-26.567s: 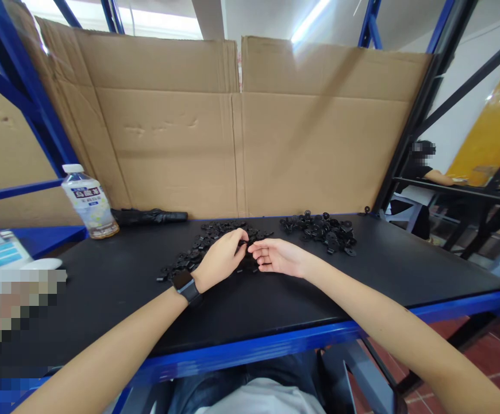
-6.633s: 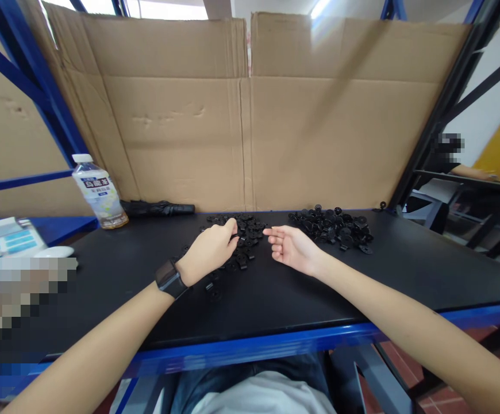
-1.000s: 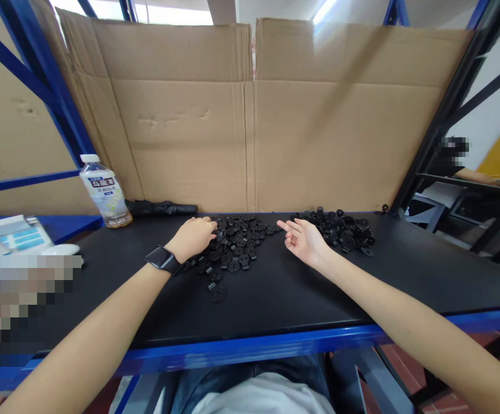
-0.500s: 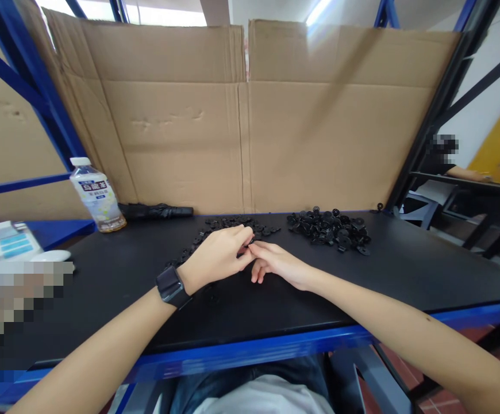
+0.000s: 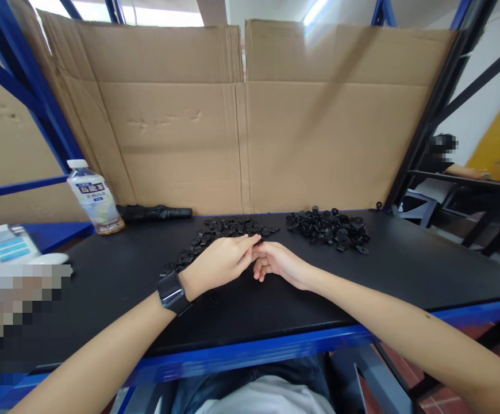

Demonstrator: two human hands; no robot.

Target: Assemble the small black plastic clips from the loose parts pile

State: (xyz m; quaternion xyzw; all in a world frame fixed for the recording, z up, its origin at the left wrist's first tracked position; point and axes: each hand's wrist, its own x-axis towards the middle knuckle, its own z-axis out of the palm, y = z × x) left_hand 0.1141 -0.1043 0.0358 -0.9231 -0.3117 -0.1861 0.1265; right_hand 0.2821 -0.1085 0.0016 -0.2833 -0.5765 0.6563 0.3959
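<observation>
Your left hand (image 5: 219,264) lies palm down, fingers reaching toward your curled right hand (image 5: 278,263). Their fingertips meet, but you cannot tell if they hold anything. Both are over the black bench (image 5: 362,287), just in front of a scatter of small black plastic discs (image 5: 228,229), with a heaped pile (image 5: 327,229) to its right.
</observation>
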